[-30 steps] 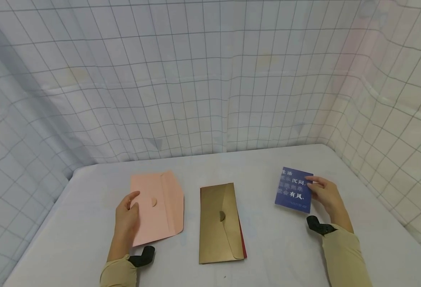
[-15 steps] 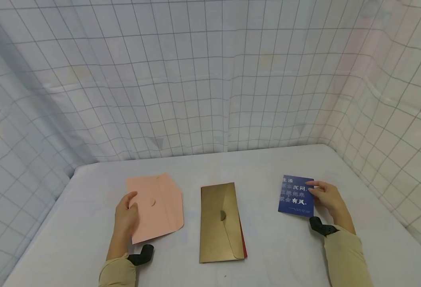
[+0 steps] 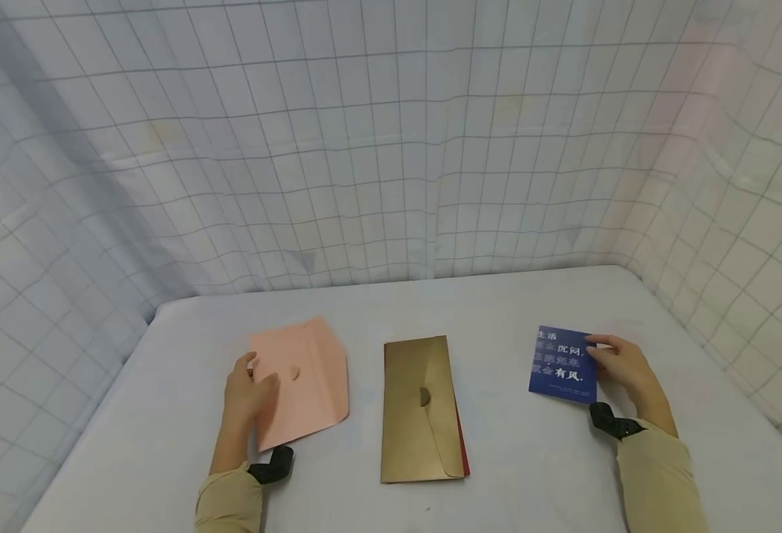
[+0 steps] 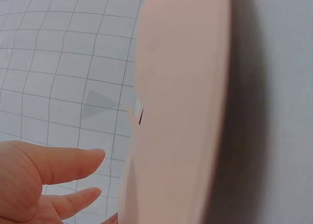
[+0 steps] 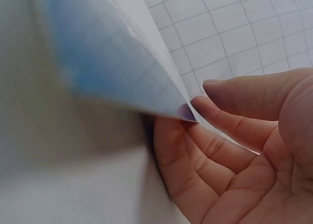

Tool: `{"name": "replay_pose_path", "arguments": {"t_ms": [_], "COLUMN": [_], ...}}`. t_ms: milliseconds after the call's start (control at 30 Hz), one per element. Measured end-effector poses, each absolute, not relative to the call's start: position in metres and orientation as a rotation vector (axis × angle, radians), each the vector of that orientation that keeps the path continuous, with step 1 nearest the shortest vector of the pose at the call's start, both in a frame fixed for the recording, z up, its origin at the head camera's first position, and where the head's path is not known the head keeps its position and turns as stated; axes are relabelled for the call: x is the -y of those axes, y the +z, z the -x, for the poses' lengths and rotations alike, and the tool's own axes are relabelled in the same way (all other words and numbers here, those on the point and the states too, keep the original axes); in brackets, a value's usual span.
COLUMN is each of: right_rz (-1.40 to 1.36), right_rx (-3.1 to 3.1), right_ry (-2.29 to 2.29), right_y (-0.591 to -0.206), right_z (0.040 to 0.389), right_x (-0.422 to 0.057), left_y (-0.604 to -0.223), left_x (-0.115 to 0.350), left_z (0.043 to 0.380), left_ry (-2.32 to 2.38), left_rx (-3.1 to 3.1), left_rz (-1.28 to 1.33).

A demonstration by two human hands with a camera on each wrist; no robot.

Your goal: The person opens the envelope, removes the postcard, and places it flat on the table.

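Observation:
At the left, a pink envelope [image 3: 304,389] with a half-round tab lies with its pointed flap towards the right. My left hand [image 3: 247,389] is at its left edge, fingers loosely spread, the thumb overlapping the paper in the head view. In the left wrist view the thumb [image 4: 73,165] stands apart from the envelope [image 4: 181,111]. My right hand [image 3: 630,374] holds a blue card [image 3: 560,366] with white Chinese characters by its right edge. Fingers [image 5: 171,141] curl under the card's corner [image 5: 127,72] in the right wrist view; the near edge is raised over the table.
A gold envelope [image 3: 413,429] with a half-round clasp lies between the hands, a red edge [image 3: 464,448] showing from beneath it. The table [image 3: 497,459] has a white cover. White grid-patterned curtains [image 3: 397,163] stand behind and at both sides.
The blue card has straightened and come slightly nearer with my right hand. The pink envelope's left side has shifted, and my left thumb has spread further over it. The head view has shifted slightly.

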State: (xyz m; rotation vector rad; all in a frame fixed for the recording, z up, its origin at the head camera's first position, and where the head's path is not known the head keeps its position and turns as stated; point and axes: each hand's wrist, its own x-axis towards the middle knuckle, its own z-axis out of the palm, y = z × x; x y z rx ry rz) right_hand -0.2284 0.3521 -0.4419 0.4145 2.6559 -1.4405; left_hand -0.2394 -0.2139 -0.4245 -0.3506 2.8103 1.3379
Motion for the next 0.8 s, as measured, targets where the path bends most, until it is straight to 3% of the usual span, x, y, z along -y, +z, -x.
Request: {"name": "replay_pose_path", "arguments": {"t_ms": [800], "right_rz": [-0.512], "right_rx": [-2.681], "right_ry": [-1.415], "right_y": [-0.4403], "right_z": [0.2285], "right_x": [-0.3517], "left_y": [-0.4267], "left_x": [0.2147], "left_z": [0.2404], "left_ry": [1.490], "left_rx": [-2.857], "left_rz": [0.449]}}
